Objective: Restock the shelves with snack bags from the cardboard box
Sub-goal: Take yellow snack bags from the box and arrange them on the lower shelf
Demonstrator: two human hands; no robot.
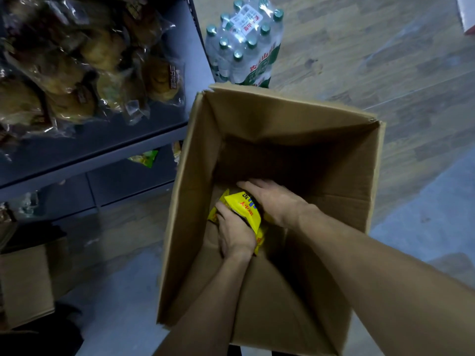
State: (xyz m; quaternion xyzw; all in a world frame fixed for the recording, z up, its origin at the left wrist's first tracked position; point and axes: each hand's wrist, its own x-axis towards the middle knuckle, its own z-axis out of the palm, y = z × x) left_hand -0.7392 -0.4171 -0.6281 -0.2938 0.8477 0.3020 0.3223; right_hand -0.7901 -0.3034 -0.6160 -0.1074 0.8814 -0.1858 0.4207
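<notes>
Presently, item by item from the left: a second cardboard box [25, 283], partly in view on the floor at the frame's edge. Grey shelf [108, 147], upper tier stocked with clear-wrapped pastry bags [84, 73]; a green packet [145, 158] shows on the tier below. Shrink-wrapped pack of water bottles [244, 44], standing on the floor just behind the open cardboard box [180, 201]. Inside that box, low at its bottom, the yellow snack bags [244, 211]: few remain visible. Left hand [235, 232], fingers curled round the near side of the bags. Right hand [272, 201], laid over the top bag, fingers bent down its far side; both appear to be gathering a bundle. Risk noted: slick film and a loose stack mean a bag may slip out between the palms on the lift, dropping back into the box or onto the floor. Squeezing harder to prevent this could crush the contents. The tall box walls may also catch the forearms.
</notes>
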